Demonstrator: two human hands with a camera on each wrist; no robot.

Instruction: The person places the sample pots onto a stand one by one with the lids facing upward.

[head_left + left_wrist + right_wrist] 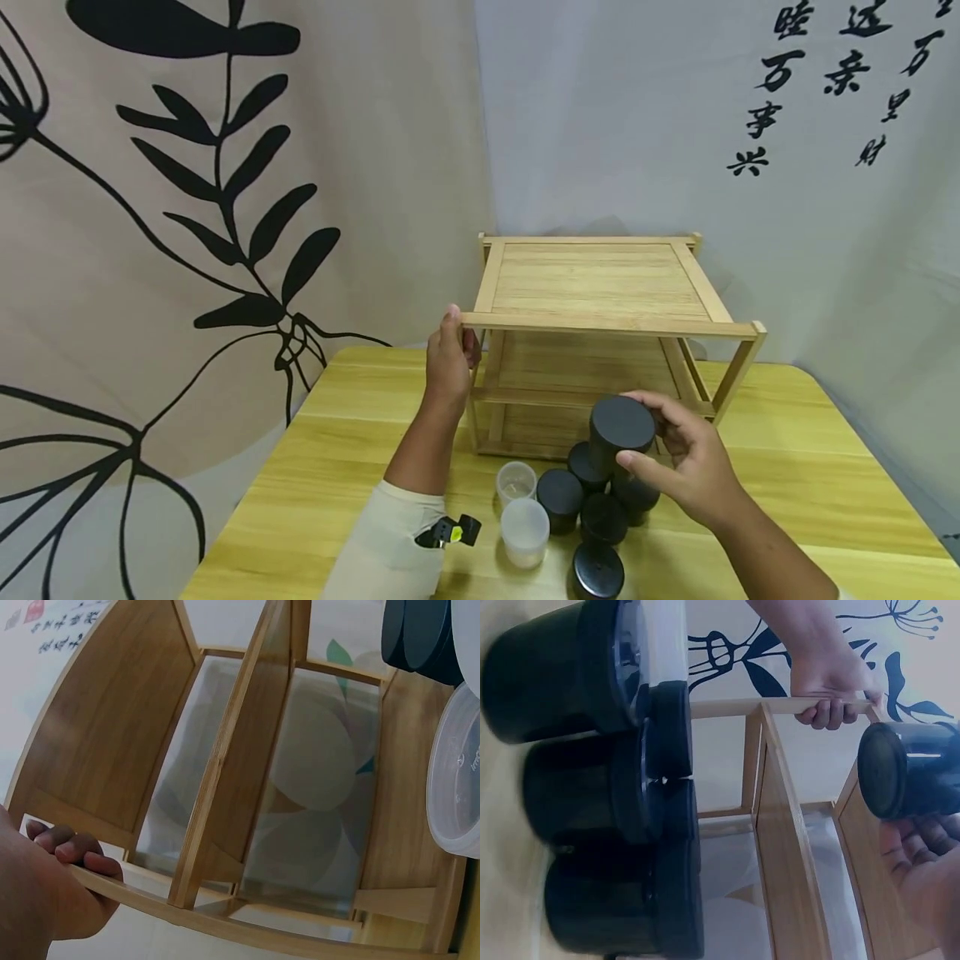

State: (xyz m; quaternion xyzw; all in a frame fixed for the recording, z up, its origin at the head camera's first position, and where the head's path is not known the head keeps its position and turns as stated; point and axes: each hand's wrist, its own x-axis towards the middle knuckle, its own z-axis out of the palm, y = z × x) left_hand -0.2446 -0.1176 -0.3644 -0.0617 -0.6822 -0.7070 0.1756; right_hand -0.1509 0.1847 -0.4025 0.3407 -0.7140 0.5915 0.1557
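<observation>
A wooden shelf rack [592, 279] with stacked boards stands at the back of the table. My left hand [448, 362] grips its front left upright near the top, fingers curled round the wood in the left wrist view. Between the thumb and fingers of my right hand [697, 471] is a black lidded jar [621, 421], held up in front of the rack's lower boards. Below that jar, several more black jars [603, 521] are grouped on the table, partly hidden by it. In the right wrist view, the held jar [911, 769] is off the table, level with the upper boards.
Two translucent plastic tubs [525, 532] stand left of the black jars. The yellow wood-grain table [300, 500] extends to both sides of the rack. Behind it hangs a cloth backdrop [390, 167] with black plant drawings and lettering. A small black device [453, 531] sits on the left sleeve.
</observation>
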